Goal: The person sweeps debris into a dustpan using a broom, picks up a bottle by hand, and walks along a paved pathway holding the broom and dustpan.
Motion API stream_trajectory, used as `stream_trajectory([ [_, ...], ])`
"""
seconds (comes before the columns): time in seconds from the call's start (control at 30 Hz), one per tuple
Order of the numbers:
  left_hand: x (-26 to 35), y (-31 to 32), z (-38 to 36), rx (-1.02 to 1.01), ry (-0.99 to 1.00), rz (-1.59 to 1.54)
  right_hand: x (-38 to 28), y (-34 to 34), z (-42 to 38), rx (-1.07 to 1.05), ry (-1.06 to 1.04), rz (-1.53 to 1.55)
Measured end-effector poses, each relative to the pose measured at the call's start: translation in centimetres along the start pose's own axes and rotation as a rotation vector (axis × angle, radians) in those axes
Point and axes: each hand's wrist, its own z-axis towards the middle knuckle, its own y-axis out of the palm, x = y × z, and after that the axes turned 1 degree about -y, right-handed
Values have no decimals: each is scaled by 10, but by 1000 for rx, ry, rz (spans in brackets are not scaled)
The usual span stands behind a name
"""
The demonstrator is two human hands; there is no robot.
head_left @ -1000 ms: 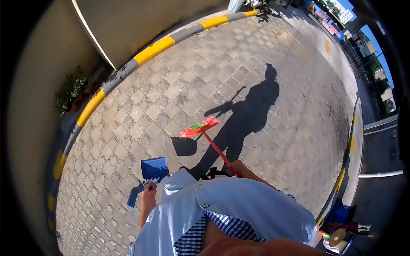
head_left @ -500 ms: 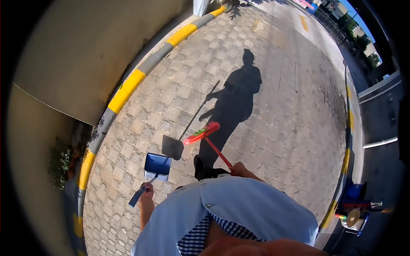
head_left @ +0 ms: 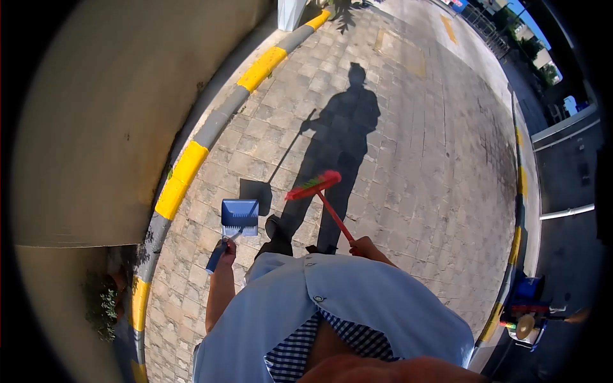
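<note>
My left hand [head_left: 227, 251] is closed around the handle of a blue long-handled dustpan [head_left: 240, 209]. Its pan, with a toothed edge, hangs ahead of that hand, over the paving at the left. In my right hand [head_left: 364, 248] is the red pole of a broom [head_left: 314, 186], gripped near my waist. The broom's red head, with a green patch on it, lies across my shadow, right of the dustpan. One dark shoe [head_left: 272, 226] shows below, between the two tools.
Stone paving [head_left: 421, 191] stretches ahead. A yellow and grey kerb [head_left: 182, 180] runs along the wall [head_left: 115, 127] at left, with a potted plant [head_left: 104, 306] beside it. Another striped kerb [head_left: 518, 239] borders the right, and a cart [head_left: 529, 313] with cleaning things stands beyond it.
I have moved forward along the paving, and the wall and left kerb have shifted in view. The dustpan and the broom head both sit a little higher in the picture, still held.
</note>
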Motion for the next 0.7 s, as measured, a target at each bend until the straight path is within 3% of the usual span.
stream_trajectory([
  [0.1, 21, 77, 69, 74, 20, -81, -77, 6, 31, 49, -2, -84],
  [0.17, 45, 122, 114, 43, -160, -63, -120, 10, 51, 27, 46, 62],
  [0.23, 50, 186, 141, 46, -131, -78, -166, 9, 74, 5, 81, 116],
  [0.33, 70, 250, 206, 72, -248, -149, -222, 7, 109, 18, 26, 182],
  [0.43, 77, 299, 274, -14, -212, -76, -296, 0, 144, 20, 75, 194],
  [0.57, 75, 355, 352, 29, -145, -62, -391, -25, 228, -3, 107, 114],
  [0.7, 60, 414, 397, -23, -111, -46, -503, -62, 298, 36, 28, -7],
])
